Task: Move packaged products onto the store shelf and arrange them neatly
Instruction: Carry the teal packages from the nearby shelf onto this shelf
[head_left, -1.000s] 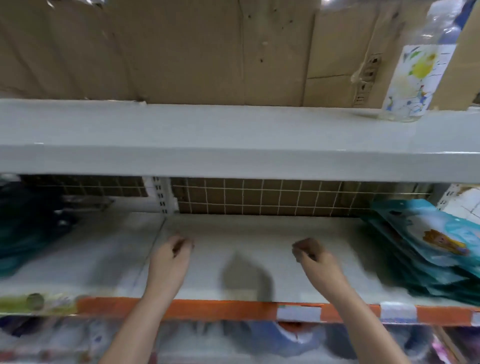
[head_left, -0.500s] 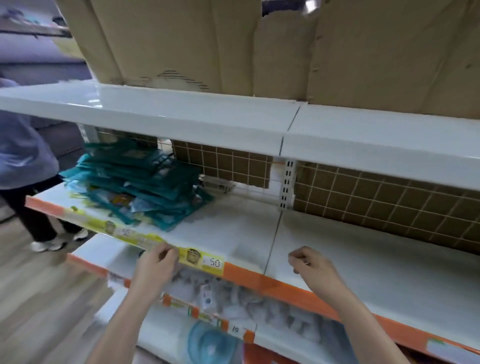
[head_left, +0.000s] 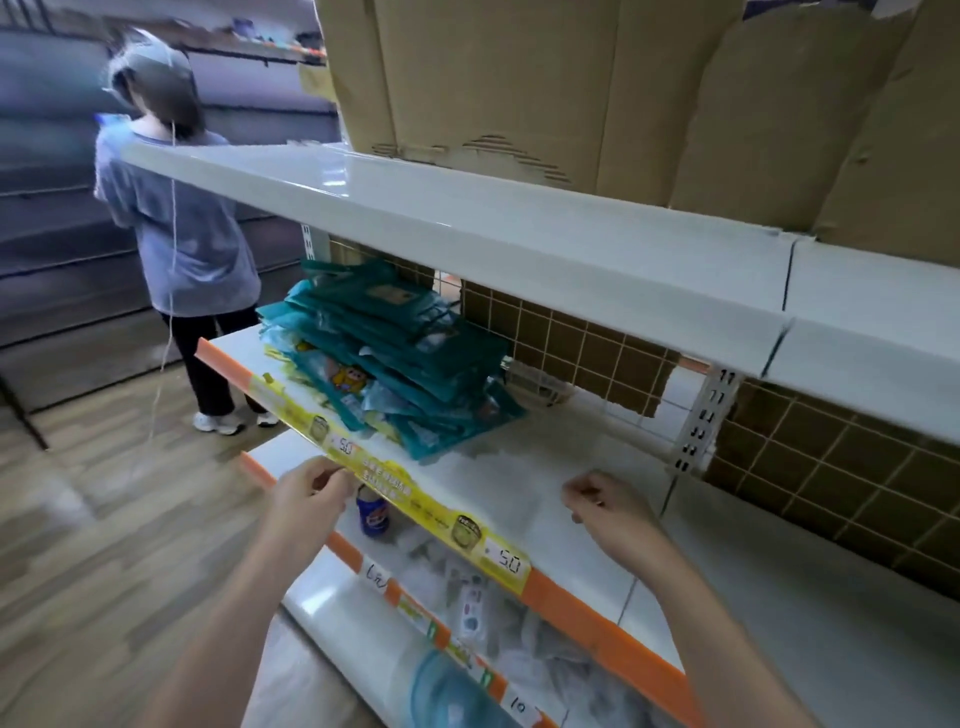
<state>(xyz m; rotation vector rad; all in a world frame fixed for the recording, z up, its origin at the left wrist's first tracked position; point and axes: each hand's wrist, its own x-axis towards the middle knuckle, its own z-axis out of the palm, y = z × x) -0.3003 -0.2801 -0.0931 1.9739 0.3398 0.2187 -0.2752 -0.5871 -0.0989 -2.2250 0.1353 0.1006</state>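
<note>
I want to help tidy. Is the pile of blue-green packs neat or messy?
Messy. The packs lie flat in a slumped heap on the shelf, fanned at different angles, corners sticking out past each other.

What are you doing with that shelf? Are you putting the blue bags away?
A person is stocking a store shelf. A messy pile of teal packets lies on it. Neither hand holds a packet: the left hand is at the yellow price strip on the shelf's front edge, and the right hand hovers loosely curled over a bare part of the shelf.
</note>
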